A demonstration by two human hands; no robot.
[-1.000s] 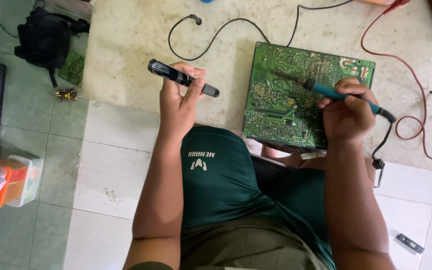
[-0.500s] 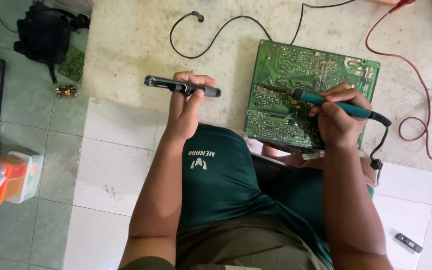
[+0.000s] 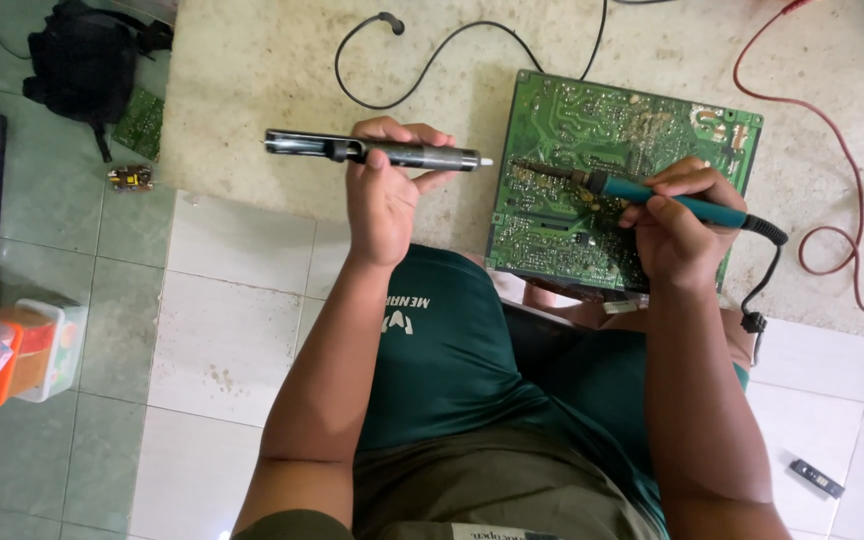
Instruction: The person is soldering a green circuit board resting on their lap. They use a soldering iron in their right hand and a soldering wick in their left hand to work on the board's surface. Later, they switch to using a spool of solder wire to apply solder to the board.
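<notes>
A: What is held in the left hand (image 3: 384, 195)?

B: A dark, pen-shaped desoldering pump (image 3: 372, 152) is gripped there, with the fingers curled over its middle. It is kept level, its pale tip pointed toward the green circuit board (image 3: 642, 130) and stopped just short of the board's edge.

A: And the right hand (image 3: 680, 228)?

B: It is closed around the teal handle of a soldering iron (image 3: 652, 192), held like a pen. The metal tip is laid across the left part of the board; whether the board is actually touched cannot be told. A black cord (image 3: 764, 285) is seen running down from the handle's back end.

A: Where is the board placed?

B: It is laid flat on a pale stone slab (image 3: 252, 80), solder side up, with its near edge above the person's knees, which are covered by green shorts (image 3: 472, 370).

A: What else is seen?

B: A black cable (image 3: 452, 45) is looped on the slab above the pump, and a red wire (image 3: 822, 240) is curled to the right of the board. A black bag (image 3: 82, 60) and a small green board (image 3: 140, 122) are seen on the tiled floor at the left, well apart from the hands.
</notes>
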